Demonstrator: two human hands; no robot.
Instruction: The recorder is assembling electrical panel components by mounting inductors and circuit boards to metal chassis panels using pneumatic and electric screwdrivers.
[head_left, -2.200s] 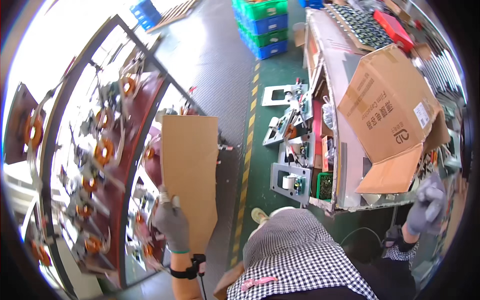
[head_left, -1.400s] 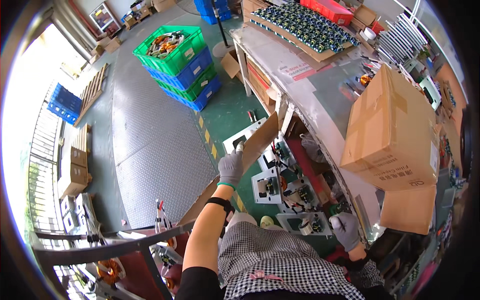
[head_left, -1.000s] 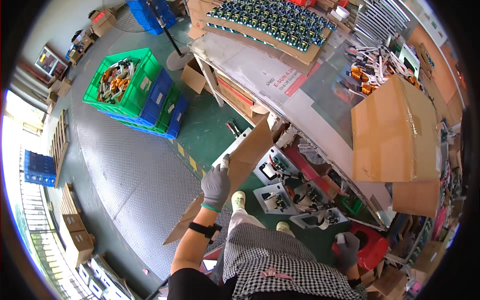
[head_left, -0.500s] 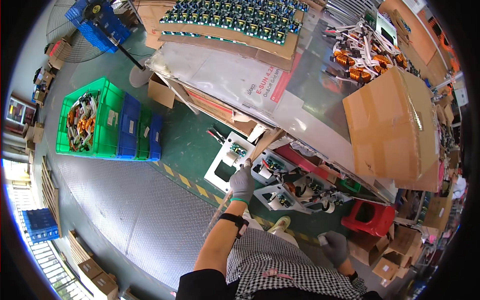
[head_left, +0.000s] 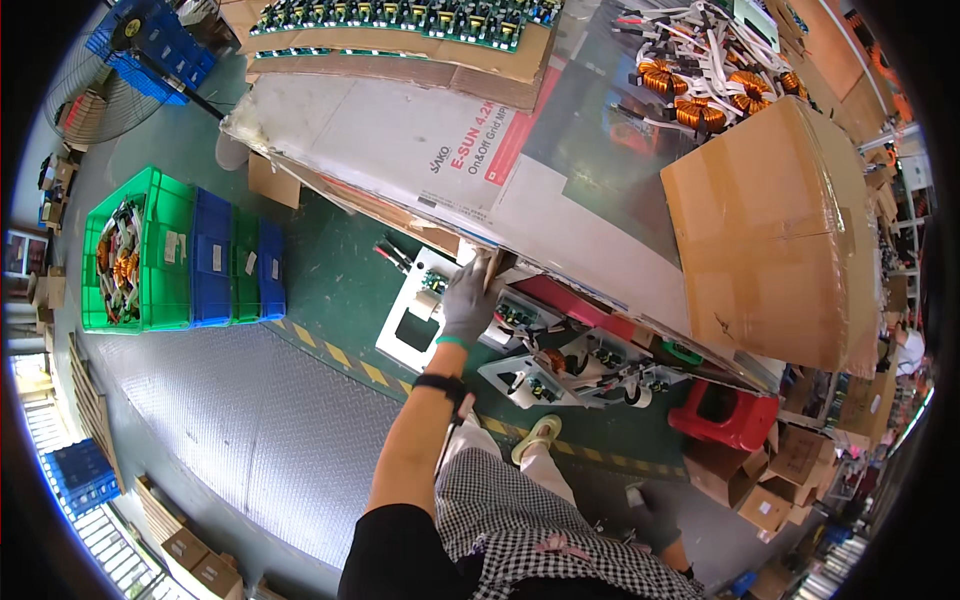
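My left hand [head_left: 468, 300], in a grey glove with a black wrist strap, reaches out to the front edge of the long work table [head_left: 400, 150]. Its fingers are closed on the end of a tan cardboard sheet [head_left: 489, 263], most of which is hidden under the table edge. Just below the hand, white metal panels [head_left: 412, 330] fitted with small parts lie on the green floor. My right hand [head_left: 655, 515], in a dark glove, hangs low beside my checked shirt; I see nothing in it, and its fingers are too small to read.
A big taped cardboard box [head_left: 780, 220] stands on the table's right end, with copper coils [head_left: 690, 90] and a tray of circuit boards [head_left: 400, 20] behind. Green and blue crates [head_left: 170, 250] sit at left, a red stool [head_left: 720, 415] under the table, a fan [head_left: 100, 90] at upper left.
I have turned from the rack at left to the table. The cardboard sheet, held upright before, has gone in under the table edge with my left hand on it.
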